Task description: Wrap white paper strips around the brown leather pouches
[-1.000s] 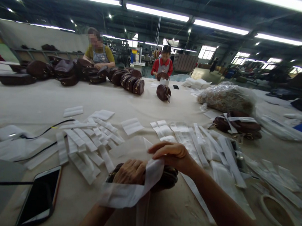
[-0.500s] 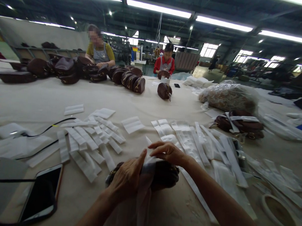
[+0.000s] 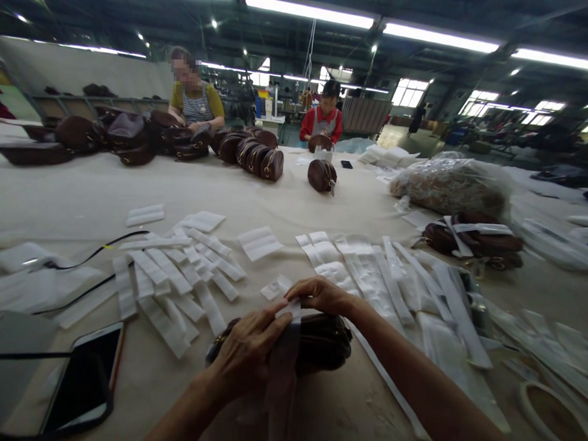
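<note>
A dark brown leather bag (image 3: 318,344) lies on the cloth-covered table (image 3: 80,198) right in front of me. A thin translucent white wrapping sheet (image 3: 281,376) is drawn over its middle and hangs down toward me. My left hand (image 3: 247,345) presses on the bag's left part, fingers pinching the sheet at the top. My right hand (image 3: 320,294) reaches over the bag from the right and pinches the same fold of sheet. Both hands meet at the bag's top edge.
Several white paper strips (image 3: 184,274) litter the table around the bag. A phone (image 3: 85,380) with a black cable (image 3: 92,254) lies at the left. A brown bag with strips (image 3: 473,241) and a plastic sack (image 3: 451,188) sit right. Two people work at the far side beside more brown bags (image 3: 248,155).
The loose sheet, wide and bunched a second ago, has been pulled tight into a narrow band over the bag. My left hand shifted from under the sheet to on top, meeting the right.
</note>
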The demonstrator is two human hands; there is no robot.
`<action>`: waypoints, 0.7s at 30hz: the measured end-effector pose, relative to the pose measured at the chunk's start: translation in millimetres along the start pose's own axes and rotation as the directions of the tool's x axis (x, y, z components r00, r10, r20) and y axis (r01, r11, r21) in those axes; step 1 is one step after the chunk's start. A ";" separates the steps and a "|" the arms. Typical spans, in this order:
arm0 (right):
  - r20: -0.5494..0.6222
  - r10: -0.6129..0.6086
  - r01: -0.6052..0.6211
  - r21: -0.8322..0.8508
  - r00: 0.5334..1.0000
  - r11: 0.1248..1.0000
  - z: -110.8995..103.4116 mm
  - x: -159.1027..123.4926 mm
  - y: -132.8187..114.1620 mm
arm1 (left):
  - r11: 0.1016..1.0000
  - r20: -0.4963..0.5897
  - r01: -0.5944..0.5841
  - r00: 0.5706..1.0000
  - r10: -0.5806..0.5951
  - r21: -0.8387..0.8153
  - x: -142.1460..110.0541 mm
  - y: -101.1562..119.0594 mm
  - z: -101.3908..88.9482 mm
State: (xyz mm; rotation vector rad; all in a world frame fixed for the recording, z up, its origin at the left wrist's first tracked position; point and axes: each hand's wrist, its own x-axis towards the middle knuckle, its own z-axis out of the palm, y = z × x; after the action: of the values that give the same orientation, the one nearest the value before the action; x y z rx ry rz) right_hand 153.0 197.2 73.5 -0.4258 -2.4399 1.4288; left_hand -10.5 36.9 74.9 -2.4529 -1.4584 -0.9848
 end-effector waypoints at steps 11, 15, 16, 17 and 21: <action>0.059 -0.010 0.002 0.136 0.998 0.991 4.8 -10.9 -2.7 | 0.992 -0.031 0.023 0.999 -0.027 -0.121 3.9 8.9 -11.0; 0.144 -0.060 0.012 0.311 0.988 0.950 11.0 -22.4 -29.9 | 0.953 0.061 0.073 0.997 -0.057 -0.295 13.0 15.4 -30.8; 0.138 -0.051 0.007 0.308 0.989 0.951 13.5 -25.0 -35.7 | 0.942 0.077 0.079 0.995 -0.057 -0.327 16.2 18.0 -36.9; 0.116 -0.035 0.000 0.286 0.993 0.958 16.2 -28.0 -40.2 | 0.932 0.087 0.082 0.995 -0.055 -0.352 19.7 21.0 -43.3; -0.004 0.039 -0.037 0.188 0.999 0.982 30.1 -49.2 -42.9 | 0.886 0.145 0.157 0.984 -0.103 -0.437 31.5 31.0 -68.4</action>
State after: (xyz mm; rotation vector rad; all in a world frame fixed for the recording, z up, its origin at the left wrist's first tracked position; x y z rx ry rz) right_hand 181.8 134.1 92.4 -0.4360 -2.2752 1.6513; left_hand -6.9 15.6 153.4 -2.7965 -1.6013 -1.3597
